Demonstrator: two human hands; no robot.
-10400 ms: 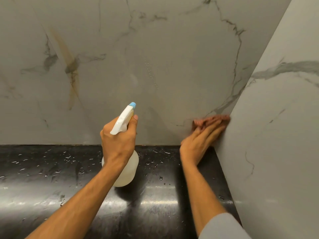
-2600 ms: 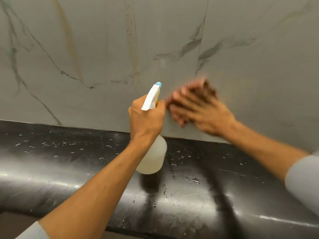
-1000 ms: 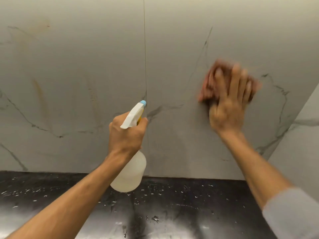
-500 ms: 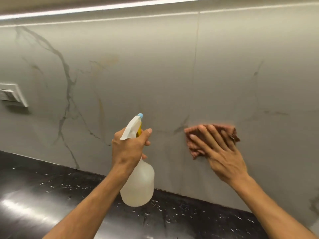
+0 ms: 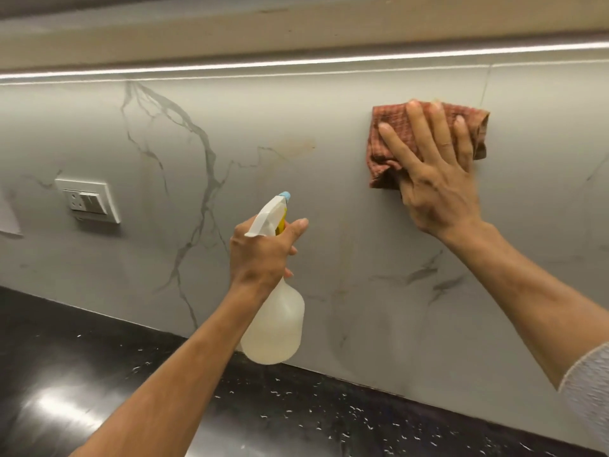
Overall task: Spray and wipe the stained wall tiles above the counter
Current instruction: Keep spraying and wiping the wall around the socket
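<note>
wall tiles (image 5: 329, 199); cloth (image 5: 389, 140) half hidden under right hand (image 5: 438, 189).

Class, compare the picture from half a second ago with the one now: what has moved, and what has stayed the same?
The right hand has slid the cloth up the wall, from about nozzle level to near the top of the tiles, fingers now pointing up. Nothing was picked up or let go. The left hand still holds the spray bottle aimed at the wall, above the counter.
</note>
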